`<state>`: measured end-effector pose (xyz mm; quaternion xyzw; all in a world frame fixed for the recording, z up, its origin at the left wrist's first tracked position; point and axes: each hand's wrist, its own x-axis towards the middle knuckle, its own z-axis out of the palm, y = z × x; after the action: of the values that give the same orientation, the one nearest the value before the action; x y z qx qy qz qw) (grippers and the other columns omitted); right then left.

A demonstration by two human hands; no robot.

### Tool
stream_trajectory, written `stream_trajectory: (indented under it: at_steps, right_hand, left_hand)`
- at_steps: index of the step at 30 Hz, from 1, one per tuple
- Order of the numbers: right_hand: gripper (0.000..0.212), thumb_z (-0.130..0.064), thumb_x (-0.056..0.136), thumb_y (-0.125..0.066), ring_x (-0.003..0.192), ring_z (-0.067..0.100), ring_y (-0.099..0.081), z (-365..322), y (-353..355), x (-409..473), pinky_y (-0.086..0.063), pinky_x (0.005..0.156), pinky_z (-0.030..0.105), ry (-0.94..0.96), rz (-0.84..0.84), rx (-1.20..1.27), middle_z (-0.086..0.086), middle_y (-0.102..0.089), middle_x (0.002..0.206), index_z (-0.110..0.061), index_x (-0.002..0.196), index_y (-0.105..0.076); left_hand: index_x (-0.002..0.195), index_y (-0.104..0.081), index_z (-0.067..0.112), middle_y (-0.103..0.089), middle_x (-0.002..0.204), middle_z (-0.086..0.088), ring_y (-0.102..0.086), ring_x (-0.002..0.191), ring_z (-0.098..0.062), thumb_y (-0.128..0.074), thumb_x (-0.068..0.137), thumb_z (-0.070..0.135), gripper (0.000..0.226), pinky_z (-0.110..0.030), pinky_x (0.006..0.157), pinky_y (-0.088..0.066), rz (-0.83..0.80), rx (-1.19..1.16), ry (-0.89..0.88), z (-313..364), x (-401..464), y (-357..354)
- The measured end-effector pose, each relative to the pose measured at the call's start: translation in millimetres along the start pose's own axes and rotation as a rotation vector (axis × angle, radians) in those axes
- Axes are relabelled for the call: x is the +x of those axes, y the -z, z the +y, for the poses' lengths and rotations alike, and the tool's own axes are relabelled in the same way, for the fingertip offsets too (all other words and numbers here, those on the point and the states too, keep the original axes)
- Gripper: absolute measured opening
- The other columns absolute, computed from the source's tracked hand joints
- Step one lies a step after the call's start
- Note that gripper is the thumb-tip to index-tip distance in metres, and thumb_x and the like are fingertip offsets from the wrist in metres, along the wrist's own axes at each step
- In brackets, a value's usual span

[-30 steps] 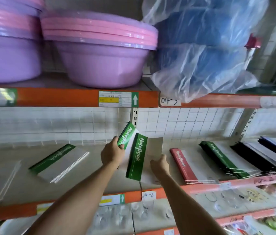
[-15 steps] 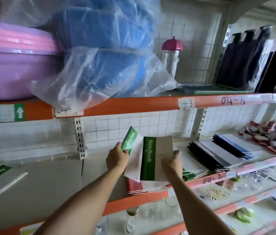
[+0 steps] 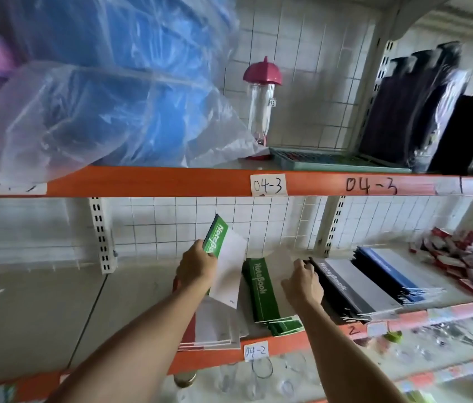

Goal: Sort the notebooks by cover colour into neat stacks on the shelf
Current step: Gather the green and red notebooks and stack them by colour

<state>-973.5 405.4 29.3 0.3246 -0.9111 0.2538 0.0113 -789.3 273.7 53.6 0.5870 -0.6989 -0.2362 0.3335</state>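
My left hand (image 3: 197,267) grips one green notebook (image 3: 223,264) by its spine edge, tilted up off the shelf (image 3: 130,309). My right hand (image 3: 302,282) has let go of the second green one, which half a second ago it was holding up beside the first; that book now lies flat on the green stack (image 3: 267,298), and my loosely curled fingers rest at its far right edge, holding nothing that I can make out. So one green is sorted, I judge, and the one in my left hand goes next.

Under my left forearm sits a pile with a red spine (image 3: 190,330), only partly visible. Just right of the green stack lies the black stack (image 3: 345,289), then the blue one (image 3: 389,271), and red packets (image 3: 462,257) beyond.

The shelf edge is orange with a handwritten tag (image 3: 255,350). Above, the next shelf carries blue basins in plastic wrap (image 3: 107,91), a pink-capped bottle (image 3: 262,103) and dark folders (image 3: 421,106) against white wire grid.
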Motion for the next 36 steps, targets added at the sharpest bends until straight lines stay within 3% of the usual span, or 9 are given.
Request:
stream_trajectory:
  at_steps: [2, 6, 10, 18, 22, 26, 30, 33, 36]
  right_hand:
    - [0.038, -0.019, 0.089, -0.060, 0.117, 0.028, -0.050, 3, -8, 5, -0.049, 0.081, 0.037, 0.002, -0.029, -0.101, 0.009, -0.050, 0.128, -0.016, 0.125, -0.051]
    - [0.044, -0.021, 0.091, -0.053, 0.130, 0.033, -0.037, 9, -18, 12, -0.040, 0.104, 0.041, -0.073, -0.135, -0.204, 0.015, -0.040, 0.141, -0.012, 0.134, -0.048]
    - [0.052, -0.028, 0.090, -0.060, 0.131, 0.033, -0.038, 14, -17, 25, -0.038, 0.106, 0.042, -0.028, -0.216, -0.202, 0.014, -0.041, 0.143, -0.015, 0.137, -0.044]
    - [0.034, -0.028, 0.088, -0.059, 0.117, 0.030, -0.051, 35, -11, 28, -0.043, 0.095, 0.038, 0.106, -0.186, -0.112, 0.009, -0.059, 0.125, -0.017, 0.120, -0.056]
    - [0.028, -0.022, 0.087, -0.055, 0.112, 0.029, -0.053, 35, -5, 26, -0.045, 0.092, 0.037, 0.103, -0.151, -0.073, 0.008, -0.060, 0.121, -0.016, 0.114, -0.058]
    - [0.032, -0.021, 0.087, -0.054, 0.115, 0.030, -0.049, 33, -1, 22, -0.045, 0.095, 0.038, 0.110, -0.128, -0.080, 0.011, -0.056, 0.125, -0.014, 0.119, -0.058]
    - [0.038, -0.026, 0.090, -0.054, 0.120, 0.030, -0.044, 32, -3, 11, -0.043, 0.099, 0.039, 0.143, -0.121, -0.092, 0.011, -0.047, 0.130, -0.012, 0.126, -0.053]
    - [0.042, -0.030, 0.089, -0.059, 0.122, 0.029, -0.045, 28, -10, 3, -0.041, 0.101, 0.037, 0.190, -0.162, -0.084, 0.009, -0.048, 0.131, -0.014, 0.127, -0.052]
    - [0.044, -0.033, 0.088, -0.062, 0.120, 0.028, -0.048, 16, -17, -4, -0.043, 0.100, 0.037, 0.224, -0.174, -0.081, 0.008, -0.051, 0.130, -0.015, 0.127, -0.052]
  left_hand:
    - [0.109, -0.062, 0.024, -0.070, 0.104, -0.004, -0.060, 0.083, -0.027, -0.057, 0.089, 0.023, 0.021, -0.028, 0.067, -0.042, -0.034, 0.002, 0.021, 6, 1, -3]
    - [0.100, -0.064, 0.022, -0.070, 0.097, 0.001, -0.061, 0.078, -0.022, -0.062, 0.084, 0.024, 0.017, -0.026, 0.062, -0.043, -0.131, -0.061, 0.077, 14, 5, -16]
    - [0.100, -0.064, 0.020, -0.069, 0.095, -0.001, -0.063, 0.078, -0.018, -0.061, 0.083, 0.018, 0.017, -0.024, 0.059, -0.046, -0.285, -0.157, 0.099, 26, 2, -35]
    - [0.107, -0.064, 0.012, -0.067, 0.098, -0.006, -0.063, 0.084, -0.023, -0.055, 0.088, 0.012, 0.021, -0.023, 0.055, -0.043, -0.410, -0.168, 0.108, 53, -10, -64]
    - [0.112, -0.062, 0.008, -0.067, 0.110, -0.011, -0.065, 0.097, -0.028, -0.062, 0.084, 0.013, 0.029, -0.029, 0.071, -0.054, -0.433, -0.110, 0.124, 59, -18, -76]
    - [0.110, -0.064, 0.014, -0.068, 0.107, -0.004, -0.066, 0.096, -0.024, -0.062, 0.085, 0.022, 0.026, -0.033, 0.081, -0.055, -0.436, 0.243, -0.021, 51, -34, -87]
    - [0.109, -0.061, 0.015, -0.066, 0.099, -0.001, -0.065, 0.092, -0.020, -0.059, 0.094, 0.049, 0.038, -0.029, 0.070, -0.045, -0.379, 0.588, -0.263, 41, -51, -90]
    - [0.125, -0.051, 0.018, -0.060, 0.117, -0.004, -0.058, 0.109, -0.025, -0.054, 0.096, 0.051, 0.044, -0.038, 0.091, -0.041, -0.333, 0.555, -0.409, 30, -54, -90]
    - [0.141, -0.038, 0.020, -0.047, 0.141, -0.005, -0.044, 0.128, -0.026, -0.052, 0.098, 0.037, 0.048, -0.043, 0.108, -0.029, -0.294, 0.498, -0.555, 16, -47, -78]
